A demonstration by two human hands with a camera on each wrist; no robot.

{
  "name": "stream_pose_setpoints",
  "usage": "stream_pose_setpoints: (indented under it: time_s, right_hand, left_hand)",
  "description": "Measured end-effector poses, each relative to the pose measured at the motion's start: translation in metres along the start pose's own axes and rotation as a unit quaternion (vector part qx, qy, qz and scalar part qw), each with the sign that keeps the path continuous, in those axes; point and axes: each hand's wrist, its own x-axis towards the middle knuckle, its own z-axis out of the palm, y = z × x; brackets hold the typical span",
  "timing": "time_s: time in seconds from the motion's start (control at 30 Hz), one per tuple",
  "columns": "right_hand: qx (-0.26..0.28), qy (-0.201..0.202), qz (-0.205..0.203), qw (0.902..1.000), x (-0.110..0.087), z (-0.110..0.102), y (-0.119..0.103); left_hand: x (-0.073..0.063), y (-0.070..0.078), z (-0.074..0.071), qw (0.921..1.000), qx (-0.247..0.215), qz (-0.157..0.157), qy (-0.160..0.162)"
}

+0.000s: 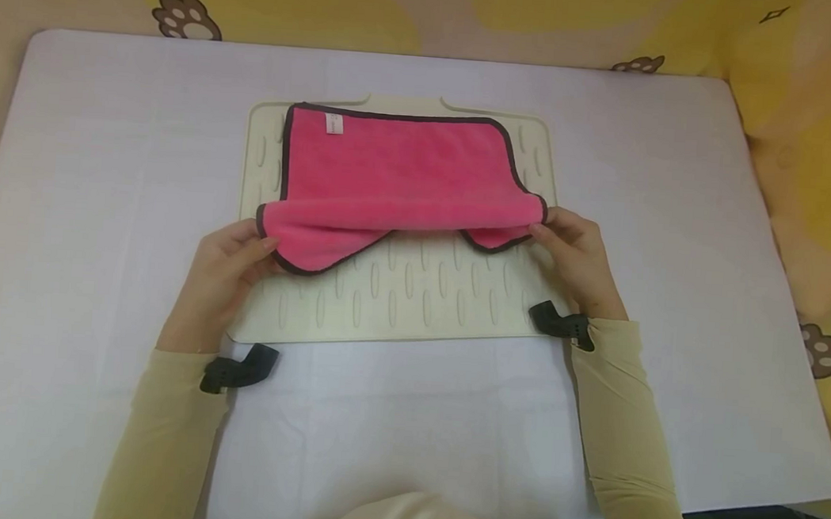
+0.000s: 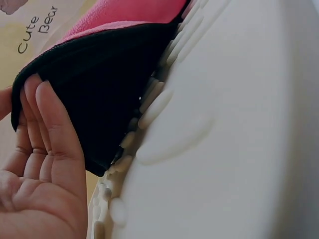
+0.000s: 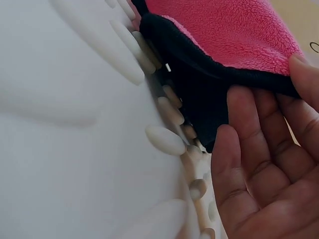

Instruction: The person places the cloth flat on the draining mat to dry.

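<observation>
A pink cloth (image 1: 400, 163) with dark edging lies over a cream ridged mat (image 1: 398, 306), its near part lifted and folded back in a soft roll. My left hand (image 1: 228, 268) pinches the cloth's left side between thumb and fingers. On the other side my right hand (image 1: 575, 249) pinches the right corner, thumb on top. The dark underside of the cloth (image 2: 99, 89) shows in the left wrist view, with the left fingers beneath it. In the right wrist view the right fingers (image 3: 241, 112) support the dark-edged border from below. A small white label (image 1: 334, 123) sits near the far left corner.
The mat lies on a white-covered table (image 1: 674, 228) with rounded corners. Yellow patterned fabric (image 1: 437, 15) with paw prints hangs behind and at the sides. Dark wrist mounts (image 1: 237, 368) are worn on both sleeves. Raised oval ridges cover the mat.
</observation>
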Motion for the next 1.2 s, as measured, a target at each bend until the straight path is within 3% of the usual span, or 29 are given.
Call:
stream_pose_setpoints:
  time_s: [0.3,0.53,0.73,0.87,0.97,1.07,1.13,1.2]
  right_hand:
    - [0.018,0.016,-0.01,0.9997,0.0,0.0,-0.003]
    - [0.073,0.034,0.014,0.9967,-0.001,0.0,-0.004]
    - [0.061,0.033,0.016,0.9975,0.0,0.001,-0.006]
    - [0.055,0.031,0.016,0.9979,0.0,0.002,-0.006]
    - [0.058,0.022,0.035,0.9975,0.0,0.002,-0.006]
    - [0.021,0.004,0.065,0.9977,-0.003,0.001,-0.007]
    - [-0.022,-0.016,0.085,0.996,-0.007,0.0,-0.008]
    - [-0.079,-0.035,0.091,0.9921,-0.012,-0.001,-0.008]
  left_hand:
    - [0.001,0.0,-0.003,0.9996,-0.023,0.013,-0.007]
    - [0.001,0.001,-0.003,0.999,-0.042,-0.002,0.015]
    - [0.001,0.001,-0.004,0.9992,-0.035,-0.007,0.017]
    - [0.002,0.003,-0.005,0.9996,-0.014,-0.018,0.014]
    - [0.002,0.005,-0.007,0.9978,0.042,-0.05,0.002]
    - [0.001,0.007,-0.006,0.9833,0.15,-0.102,-0.016]
    - [0.0,0.01,-0.005,0.9608,0.24,-0.136,-0.029]
    - [-0.001,0.013,-0.003,0.93,0.328,-0.16,-0.04]
